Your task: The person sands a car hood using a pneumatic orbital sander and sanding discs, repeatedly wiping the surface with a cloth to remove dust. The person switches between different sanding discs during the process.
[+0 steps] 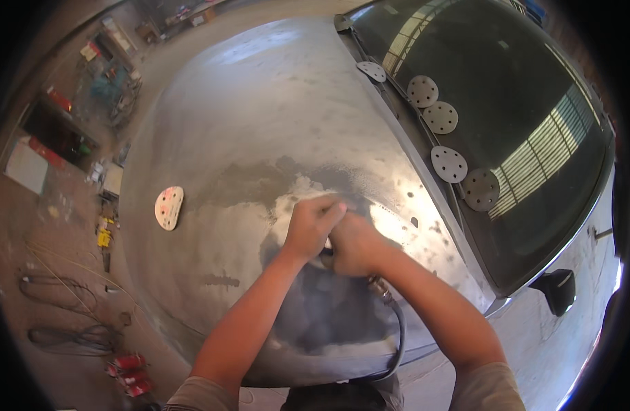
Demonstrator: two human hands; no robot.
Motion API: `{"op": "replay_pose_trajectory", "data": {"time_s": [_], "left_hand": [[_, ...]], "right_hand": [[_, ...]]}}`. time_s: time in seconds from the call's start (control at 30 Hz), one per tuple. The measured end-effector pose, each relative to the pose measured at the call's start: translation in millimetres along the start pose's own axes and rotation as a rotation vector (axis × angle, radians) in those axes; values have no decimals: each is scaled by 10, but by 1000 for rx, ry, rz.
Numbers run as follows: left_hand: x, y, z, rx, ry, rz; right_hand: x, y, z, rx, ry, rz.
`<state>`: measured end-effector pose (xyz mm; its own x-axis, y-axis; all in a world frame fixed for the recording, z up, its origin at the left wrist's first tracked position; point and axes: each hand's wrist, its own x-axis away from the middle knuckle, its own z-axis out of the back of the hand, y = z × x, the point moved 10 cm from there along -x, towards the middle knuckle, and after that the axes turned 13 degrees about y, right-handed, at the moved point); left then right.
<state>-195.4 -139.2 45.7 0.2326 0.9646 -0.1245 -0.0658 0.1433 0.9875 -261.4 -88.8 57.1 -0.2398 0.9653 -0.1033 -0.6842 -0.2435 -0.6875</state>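
Both hands are together on a sander [326, 253], which is pressed to the bare-metal and grey hood [253, 130] of a car. Most of the tool is hidden under the fingers. My right hand [359, 241] is closed round its body, and a metal fitting [379, 288] with a dark air hose [401, 329] comes out below that palm. My left hand [309, 229] is closed over the tool's other side, its thumb touching my right hand. Beneath them the hood shows shiny sanded metal and a dark grey patch [328, 312]. A round sanding disc [168, 208] with holes lies left of my hands.
Several perforated sanding discs [449, 164] lie along the windshield's [520, 68] lower edge, near the wiper [424, 127]. A side mirror [556, 291] sticks out at right. Coiled hoses [71, 335], red items [130, 375] and a yellow thing [104, 238] lie on the floor at left.
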Motion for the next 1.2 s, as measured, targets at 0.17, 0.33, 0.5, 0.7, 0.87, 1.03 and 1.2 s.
{"op": "replay_pose_trajectory", "data": {"time_s": [0.17, 0.33, 0.5, 0.7, 0.87, 1.03, 1.2], "left_hand": [[-833, -81, -491, 63, -59, 42], [-119, -183, -213, -71, 53, 75], [496, -17, -67, -137, 126, 105], [-788, -87, -406, -50, 97, 112], [-164, -108, -256, -161, 172, 60], [-55, -130, -233, -141, 165, 109], [-1205, -218, -464, 7, 179, 87]], "right_hand": [[-426, 457, 608, -29, 296, 108], [-16, 408, 117, -61, 109, 70], [350, 89, -27, -257, -154, 26], [-450, 636, 657, -205, 286, 100], [-56, 466, 282, -127, 101, 73], [25, 386, 351, -169, -49, -42], [-637, 754, 900, -104, 371, 79]]}}
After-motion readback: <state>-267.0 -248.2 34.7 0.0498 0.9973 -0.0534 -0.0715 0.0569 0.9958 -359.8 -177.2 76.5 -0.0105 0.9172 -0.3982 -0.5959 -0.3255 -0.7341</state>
